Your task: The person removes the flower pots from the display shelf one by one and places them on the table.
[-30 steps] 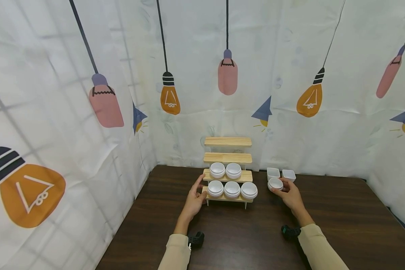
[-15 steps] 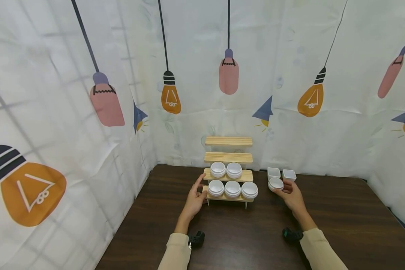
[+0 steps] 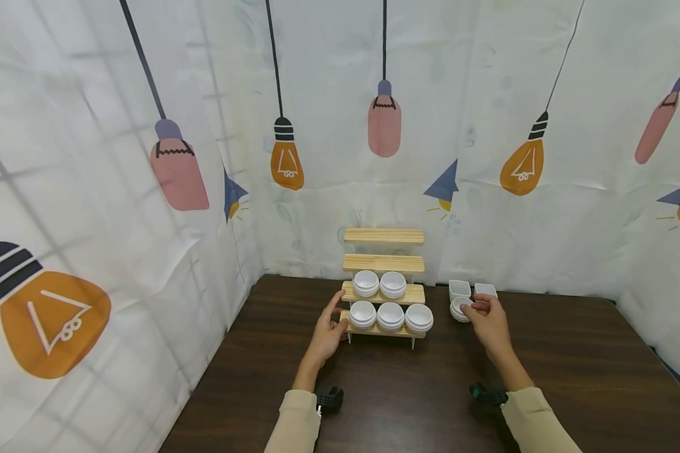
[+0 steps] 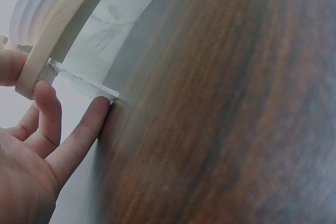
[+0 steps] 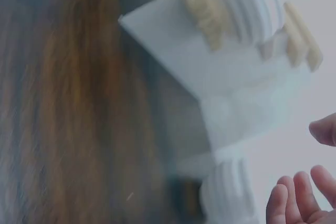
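Note:
A tiered wooden stand bears several round white bowls on its two lower shelves. My left hand grips the left end of the stand; in the left wrist view its thumb and a curled finger lie on either side of the wooden shelf, while another fingertip touches the clear leg. To the right of the stand is a stack of round white bowls. My right hand is over its right side, thumb and fingers spread apart; the right wrist view shows nothing between them and the ribbed bowls beside.
Two square white dishes stand behind the round stack, the right one partly hidden by my fingers. Both upper shelves of the stand are bare wood. Behind the dark table hangs a white curtain with printed lamps.
The right hand has let its fingers off the round bowl and lifted slightly up and right. The bowl stays by the square dishes. The left hand keeps its place on the stand.

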Motion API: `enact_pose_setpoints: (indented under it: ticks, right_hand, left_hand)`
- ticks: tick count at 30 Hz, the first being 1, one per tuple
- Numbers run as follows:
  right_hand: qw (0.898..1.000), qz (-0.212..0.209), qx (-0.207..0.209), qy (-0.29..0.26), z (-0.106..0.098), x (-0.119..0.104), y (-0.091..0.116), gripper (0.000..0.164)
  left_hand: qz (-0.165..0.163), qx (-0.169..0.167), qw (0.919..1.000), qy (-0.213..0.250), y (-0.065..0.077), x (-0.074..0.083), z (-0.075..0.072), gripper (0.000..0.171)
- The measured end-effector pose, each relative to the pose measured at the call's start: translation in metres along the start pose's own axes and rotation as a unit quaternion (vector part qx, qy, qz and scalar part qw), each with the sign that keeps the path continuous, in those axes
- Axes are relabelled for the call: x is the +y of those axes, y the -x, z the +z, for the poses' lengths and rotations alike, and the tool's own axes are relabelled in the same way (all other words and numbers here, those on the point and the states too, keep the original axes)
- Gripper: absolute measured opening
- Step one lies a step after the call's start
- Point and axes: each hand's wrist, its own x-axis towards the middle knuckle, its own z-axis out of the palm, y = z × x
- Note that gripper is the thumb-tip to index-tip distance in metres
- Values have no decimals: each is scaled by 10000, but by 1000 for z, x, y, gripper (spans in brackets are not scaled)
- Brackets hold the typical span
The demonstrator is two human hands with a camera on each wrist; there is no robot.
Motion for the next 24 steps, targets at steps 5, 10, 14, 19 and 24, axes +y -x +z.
enact_pose_setpoints:
  ticks: [5,10,14,19,24]
  right_hand:
    - [9989,-428,-166,-114,9,-22,4,43]
    - [9962,-670,-554,-91,18,-40,9,45]
    - [9928,-927,-759,-26,28,-50,9,43]
    - [9878,-1185,-1000,-134,40,-60,6,43]
    - [9816,-1300,-1358,-340,49,-75,9,47]
  left_hand:
    - [-40,-7,10000,-34,0,2,1,71]
    - [-66,-127,9999,26,5,18,0,70]
    - [-26,-193,9998,86,12,33,-2,69]
    - [-11,-176,9998,128,13,34,-2,68]
    - [-55,-158,9998,130,12,32,-2,69]
